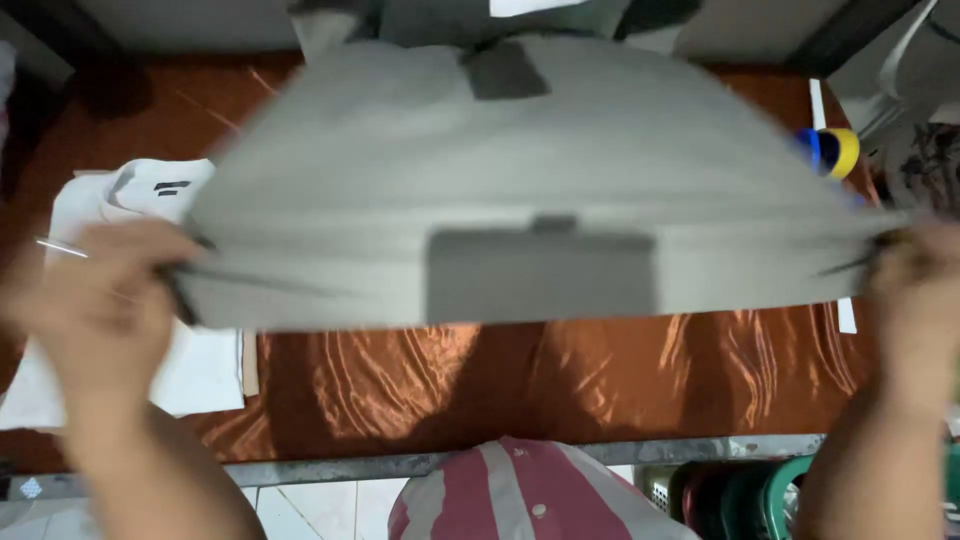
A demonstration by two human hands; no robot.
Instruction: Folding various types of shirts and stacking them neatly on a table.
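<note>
I hold a grey garment stretched out flat in the air above a table. It has a darker grey pocket patch near its front edge and a small dark patch at the far edge. My left hand grips its left corner. My right hand grips its right corner. The cloth is blurred from motion and hides most of the table behind it.
The table is covered with shiny rust-orange cloth. White folded garments lie at the left. Blue and yellow tape rolls sit at the right. A red-and-white striped sack and green baskets stand below the table edge.
</note>
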